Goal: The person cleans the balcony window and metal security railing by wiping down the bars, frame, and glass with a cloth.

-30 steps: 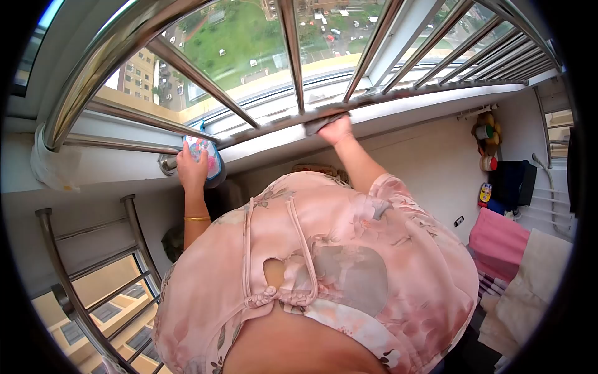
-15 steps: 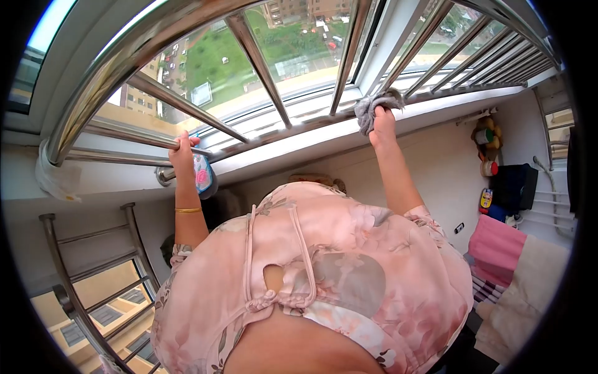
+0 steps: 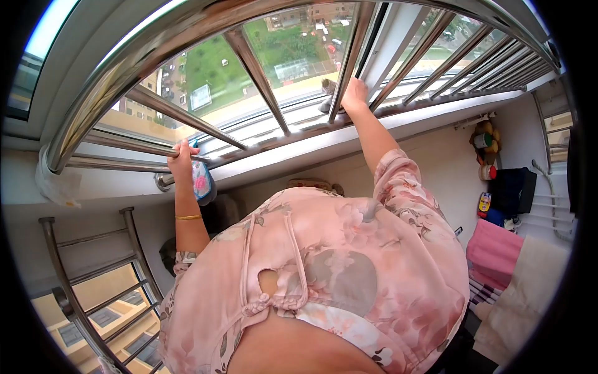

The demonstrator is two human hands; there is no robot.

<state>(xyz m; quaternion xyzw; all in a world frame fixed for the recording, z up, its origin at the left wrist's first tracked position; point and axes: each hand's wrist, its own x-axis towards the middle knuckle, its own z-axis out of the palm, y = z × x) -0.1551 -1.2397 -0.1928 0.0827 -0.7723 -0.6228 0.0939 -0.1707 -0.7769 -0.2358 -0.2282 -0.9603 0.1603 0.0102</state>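
My left hand [image 3: 181, 158] is closed round a horizontal metal rail [image 3: 128, 143] at the left of the window. Just beside it hangs a blue patterned item [image 3: 201, 181], partly behind the hand. Between the upright bars reaches my right hand [image 3: 355, 96], its fingers closed on a grey cloth [image 3: 327, 88]. A bar partly hides the cloth, which is over the white window sill frame [image 3: 299, 116] on the far side of the railing.
A curved top rail [image 3: 103, 81] arches over both arms. At the right are a pink towel [image 3: 494, 250], a beige cloth [image 3: 520, 299], a dark bag [image 3: 514, 190] and a yellow bottle [image 3: 484, 202]. A ladder-like metal railing [image 3: 56, 262] stands lower left.
My right hand has moved from the lower rail up and left, through the bars, with the grey cloth. My left hand went from the patterned item to the rail.
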